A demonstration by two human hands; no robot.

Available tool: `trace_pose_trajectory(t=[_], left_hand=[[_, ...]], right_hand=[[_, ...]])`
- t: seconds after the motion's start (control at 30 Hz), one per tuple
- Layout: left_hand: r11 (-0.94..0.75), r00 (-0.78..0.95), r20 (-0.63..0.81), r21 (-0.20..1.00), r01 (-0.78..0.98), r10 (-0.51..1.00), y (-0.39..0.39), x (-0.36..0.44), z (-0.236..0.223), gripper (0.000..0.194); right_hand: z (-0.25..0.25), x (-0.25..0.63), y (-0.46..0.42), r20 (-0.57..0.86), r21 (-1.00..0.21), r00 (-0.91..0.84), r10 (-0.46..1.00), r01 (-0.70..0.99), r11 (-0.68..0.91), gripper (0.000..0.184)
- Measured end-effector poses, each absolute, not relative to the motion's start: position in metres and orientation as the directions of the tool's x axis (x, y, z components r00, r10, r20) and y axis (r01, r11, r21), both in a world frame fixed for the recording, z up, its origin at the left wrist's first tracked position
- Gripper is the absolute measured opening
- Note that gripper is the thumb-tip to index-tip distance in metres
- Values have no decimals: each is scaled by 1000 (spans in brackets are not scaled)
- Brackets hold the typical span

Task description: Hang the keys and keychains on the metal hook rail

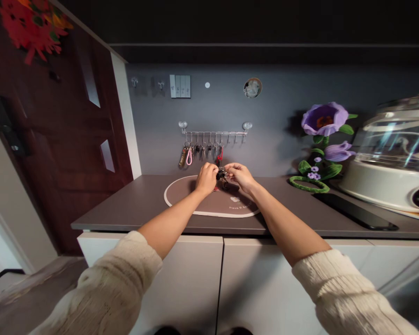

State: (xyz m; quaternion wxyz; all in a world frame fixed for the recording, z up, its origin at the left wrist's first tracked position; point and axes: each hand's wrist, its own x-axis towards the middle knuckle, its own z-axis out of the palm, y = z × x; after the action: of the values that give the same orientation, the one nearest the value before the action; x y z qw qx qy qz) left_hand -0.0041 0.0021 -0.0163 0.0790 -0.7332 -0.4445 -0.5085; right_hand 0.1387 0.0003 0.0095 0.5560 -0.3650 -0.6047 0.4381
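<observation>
A bunch of keys [223,176] hangs between my two hands, just above a brown oval mat [181,193] with a white rim. My left hand [207,178] is closed on the dark left side of the bunch. From the other side, the fingertips of my right hand [241,177] pinch the metal ring or a key near its top; which one is too small to tell. A small red thing [216,189] shows below my left fingers. Behind my hands, a clear hook rail [214,133] carries several key sets, among them a pink loop [189,157] and a red tag [220,154].
A black phone [358,212] lies on the counter to the right, near a purple flower ornament [324,122] and a white appliance with a clear cover [387,174]. A dark red door [70,139] stands at left. Wall switches [180,86] sit above the rail.
</observation>
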Motion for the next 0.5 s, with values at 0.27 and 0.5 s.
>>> trace_pose_trajectory(t=[0.27,0.5], left_hand=[[-574,-8,809,424,701,588,-1,-4,-13,17],[-585,-53,816,456,671,576,-3,-3,-12,16]], right_hand=[[8,140,2,414,-901,-200,888,48,431,20],[9,139,0,497,-856,-229,837,29,516,24]])
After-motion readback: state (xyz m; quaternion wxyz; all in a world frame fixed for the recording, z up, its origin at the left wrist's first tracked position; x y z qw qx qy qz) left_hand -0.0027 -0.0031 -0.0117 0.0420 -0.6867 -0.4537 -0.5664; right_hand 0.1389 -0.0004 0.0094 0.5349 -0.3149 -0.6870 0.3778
